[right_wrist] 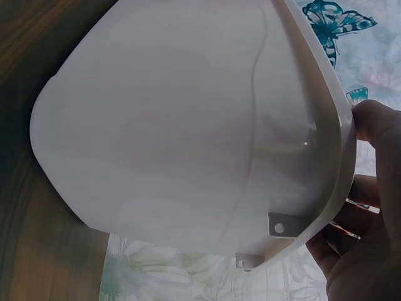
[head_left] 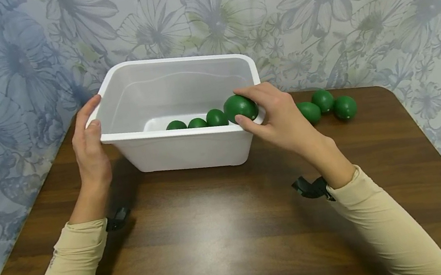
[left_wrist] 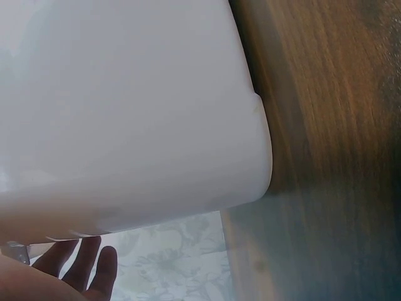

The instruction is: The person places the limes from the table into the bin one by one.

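Observation:
A white plastic bin (head_left: pixel 183 151) stands on the table with three green limes (head_left: pixel 216 117) showing inside, near its front wall. In the head view my right hand (head_left: pixel 276 115) pinches another lime (head_left: pixel 240 107) between thumb and fingers, over the bin's right front corner. My left hand (head_left: pixel 90 148) rests at the bin's left end, thumb and fingertips against the outside of the rim. The left wrist view has its fingers (left_wrist: pixel 88 269) loosely spread past the bin wall (left_wrist: pixel 138 113). From the right wrist, the bin's outer side hides the held lime.
Several limes (head_left: pixel 322 101) lie on the brown wooden table (head_left: pixel 220 236) to the right of the bin, one partly behind my right hand. A flower-patterned wall covering (head_left: pixel 336 14) with butterflies rises just behind the table's back edge.

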